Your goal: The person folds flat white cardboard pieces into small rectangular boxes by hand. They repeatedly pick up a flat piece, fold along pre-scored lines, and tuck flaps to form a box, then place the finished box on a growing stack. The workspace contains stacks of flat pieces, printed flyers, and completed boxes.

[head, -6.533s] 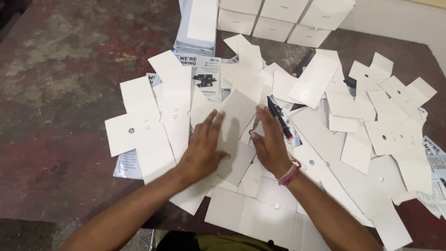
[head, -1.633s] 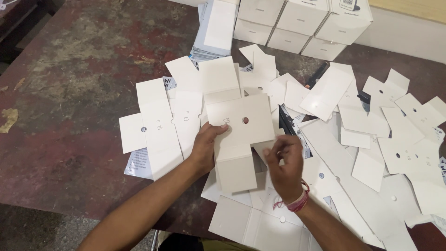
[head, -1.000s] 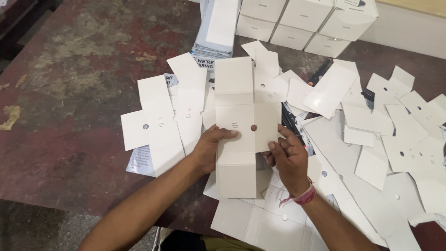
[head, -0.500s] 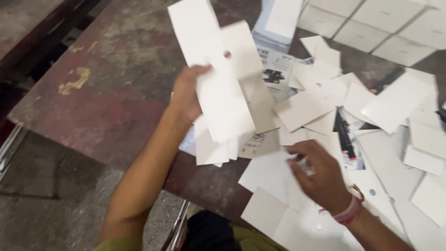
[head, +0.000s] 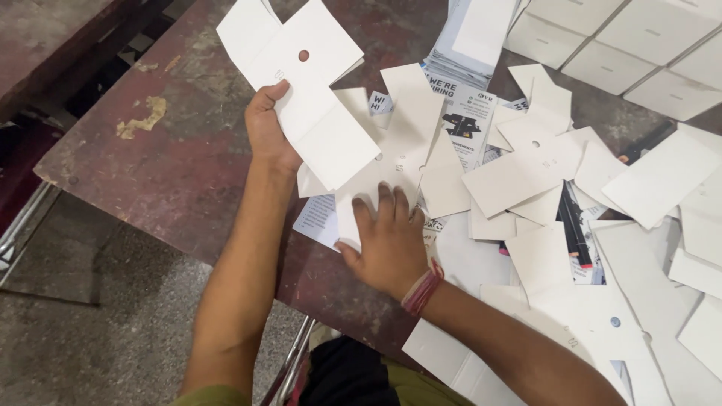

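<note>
My left hand [head: 267, 124] holds up a flat white die-cut cardboard blank [head: 301, 83] with a round hole in it, lifted above the table's left part. My right hand [head: 387, 240] lies palm down, fingers spread, on another white blank [head: 391, 146] in the pile of loose blanks on the dark brown table [head: 188, 165]. A red thread band is around the right wrist.
Several white cardboard blanks [head: 526, 173] are scattered across the table to the right. Printed leaflets [head: 470, 116] lie under them. White boxes [head: 602, 41] stand in a row at the back. A black pen [head: 575, 229] lies among the blanks. Grey floor at left below the table edge.
Both hands held the blank over the pile; the right hand let go and dropped flat onto the pile, while the left hand carried the blank up and to the left. The view swung left.
</note>
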